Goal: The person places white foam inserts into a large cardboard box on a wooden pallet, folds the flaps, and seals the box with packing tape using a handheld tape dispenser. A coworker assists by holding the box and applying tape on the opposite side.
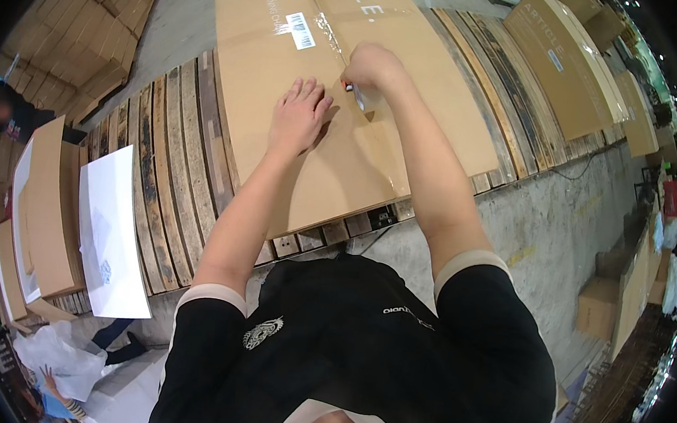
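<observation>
A large flat cardboard carton [301, 185] lies in front of me, with a strip of clear tape [379, 155] along its middle seam and a white label [300, 32] toward the far side. My left hand [302, 113] rests on the carton's top, left of the seam, fingers stretched out. Over the seam, my right hand [372, 67] is closed around what looks like a utility knife [354, 92]. Its orange-red and silver end points toward me, close to the tape. The rest of the knife is hidden in my fist.
Wooden pallets [167, 166] bear the carton. More cartons [556, 70] stand at the right; stacked cardboard [75, 24] fills the far left. A white sheet [114, 234] leans on the left. One person [20, 115] is far left; another person's hand [49, 380] shows lower left.
</observation>
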A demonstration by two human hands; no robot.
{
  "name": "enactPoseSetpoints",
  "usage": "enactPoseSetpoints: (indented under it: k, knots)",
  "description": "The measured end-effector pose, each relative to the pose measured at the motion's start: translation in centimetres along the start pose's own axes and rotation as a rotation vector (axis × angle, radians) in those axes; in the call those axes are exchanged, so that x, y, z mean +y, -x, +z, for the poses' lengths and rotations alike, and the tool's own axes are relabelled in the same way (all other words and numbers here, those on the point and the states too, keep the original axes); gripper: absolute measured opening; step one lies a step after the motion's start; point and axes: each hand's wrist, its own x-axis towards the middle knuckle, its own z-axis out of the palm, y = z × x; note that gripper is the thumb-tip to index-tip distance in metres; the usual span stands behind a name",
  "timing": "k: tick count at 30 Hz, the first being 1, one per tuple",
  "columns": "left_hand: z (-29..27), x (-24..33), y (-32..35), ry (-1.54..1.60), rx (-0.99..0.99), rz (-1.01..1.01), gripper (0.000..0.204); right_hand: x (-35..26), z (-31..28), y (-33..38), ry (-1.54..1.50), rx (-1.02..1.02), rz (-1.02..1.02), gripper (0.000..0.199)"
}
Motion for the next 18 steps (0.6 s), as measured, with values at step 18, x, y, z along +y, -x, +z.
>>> enactPoseSetpoints:
  k: [18]
  knots:
    - [-0.1, 0.4, 0.2, -0.069, -0.003, 0.056, 0.056, 1.6, 1.5, 12.3, -0.166, -0.031, 0.078, 0.029]
